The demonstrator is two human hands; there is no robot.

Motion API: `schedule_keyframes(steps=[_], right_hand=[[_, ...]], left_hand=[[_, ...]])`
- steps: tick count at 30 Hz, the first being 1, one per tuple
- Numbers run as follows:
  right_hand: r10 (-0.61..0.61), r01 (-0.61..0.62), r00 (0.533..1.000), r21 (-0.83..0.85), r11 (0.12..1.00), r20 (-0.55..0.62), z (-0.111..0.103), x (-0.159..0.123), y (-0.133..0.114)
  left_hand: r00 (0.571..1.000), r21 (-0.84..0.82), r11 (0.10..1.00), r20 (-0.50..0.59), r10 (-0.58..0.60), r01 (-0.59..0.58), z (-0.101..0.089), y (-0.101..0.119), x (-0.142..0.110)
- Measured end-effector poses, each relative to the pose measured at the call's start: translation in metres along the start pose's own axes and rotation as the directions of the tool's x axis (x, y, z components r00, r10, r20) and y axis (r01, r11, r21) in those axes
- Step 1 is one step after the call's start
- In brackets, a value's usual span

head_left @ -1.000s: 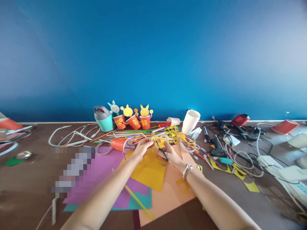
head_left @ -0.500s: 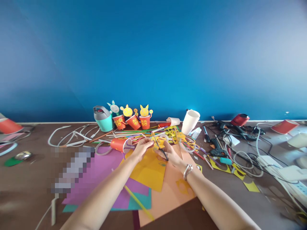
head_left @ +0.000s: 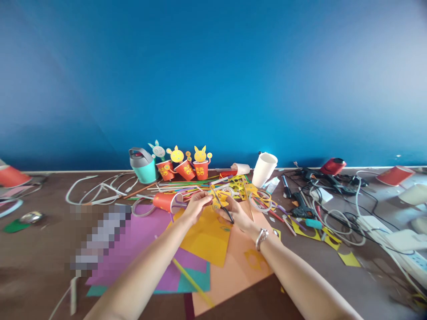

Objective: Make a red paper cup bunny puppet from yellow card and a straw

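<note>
My right hand [head_left: 236, 212] is closed around a pair of scissors [head_left: 227, 214] with dark handles, the blades pointing up and to the left. My left hand [head_left: 197, 207] is pinched just left of the blades, beside a small piece of yellow paper [head_left: 216, 205]. Fingers and blades partly hide that piece, so its outline is unclear. Beneath both hands lies a sheet of golden-yellow paper [head_left: 203, 242], on top of purple paper [head_left: 140, 242] and peach paper [head_left: 230, 280]. To the left of my left hand, an orange-red paper cup [head_left: 163, 202] lies on its side.
Along the wall stand a teal container [head_left: 145, 170] and several red cups with paper animal heads, one a yellow head [head_left: 200, 154]. A white cup [head_left: 264, 170] stands behind my right hand. At right are a glue gun [head_left: 302, 206], tangled cables and a power strip [head_left: 396, 244].
Hardly anything differs. Both hands and the scissors stay in nearly the same place, and the view has shifted very slightly.
</note>
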State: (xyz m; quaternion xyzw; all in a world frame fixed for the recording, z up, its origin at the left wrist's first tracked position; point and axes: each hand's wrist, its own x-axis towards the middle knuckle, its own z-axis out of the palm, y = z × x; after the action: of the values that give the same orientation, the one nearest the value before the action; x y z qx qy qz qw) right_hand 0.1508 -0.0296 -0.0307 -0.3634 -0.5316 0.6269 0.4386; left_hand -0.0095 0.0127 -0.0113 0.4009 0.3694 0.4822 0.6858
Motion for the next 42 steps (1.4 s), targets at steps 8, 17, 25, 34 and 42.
schedule_keyframes(steps=[8, 17, 25, 34, 42], right_hand=[[-0.023, 0.023, 1.000, -0.007, 1.000, 0.005, 0.0007, -0.0011, -0.0018], [-0.019, 0.017, 0.999, 0.051, 0.999, 0.036, 0.0007, 0.0018, 0.0022], [-0.015, 0.014, 1.000, 0.025, 1.000, 0.011, -0.0015, -0.0002, 0.0025], [-0.002, 0.002, 1.000, 0.035, 0.999, 0.007, 0.0026, -0.0018, -0.0064], [0.010, -0.010, 1.000, -0.009, 1.000, -0.002, 0.0002, -0.0008, -0.0036]], left_hand=[[0.999, 0.052, 0.998, 0.013, 0.039, -0.040, -0.0005, -0.0006, -0.0010], [0.997, 0.134, 0.989, 0.045, 0.055, -0.060, -0.0012, 0.0017, -0.0009], [0.998, 0.099, 0.994, 0.038, 0.047, -0.050, -0.0005, 0.0013, -0.0003], [0.998, 0.089, 0.994, 0.039, 0.055, -0.058, -0.0020, -0.0007, 0.0005], [0.997, 0.077, 0.995, 0.047, 0.060, -0.063, -0.0018, 0.0002, 0.0000]])
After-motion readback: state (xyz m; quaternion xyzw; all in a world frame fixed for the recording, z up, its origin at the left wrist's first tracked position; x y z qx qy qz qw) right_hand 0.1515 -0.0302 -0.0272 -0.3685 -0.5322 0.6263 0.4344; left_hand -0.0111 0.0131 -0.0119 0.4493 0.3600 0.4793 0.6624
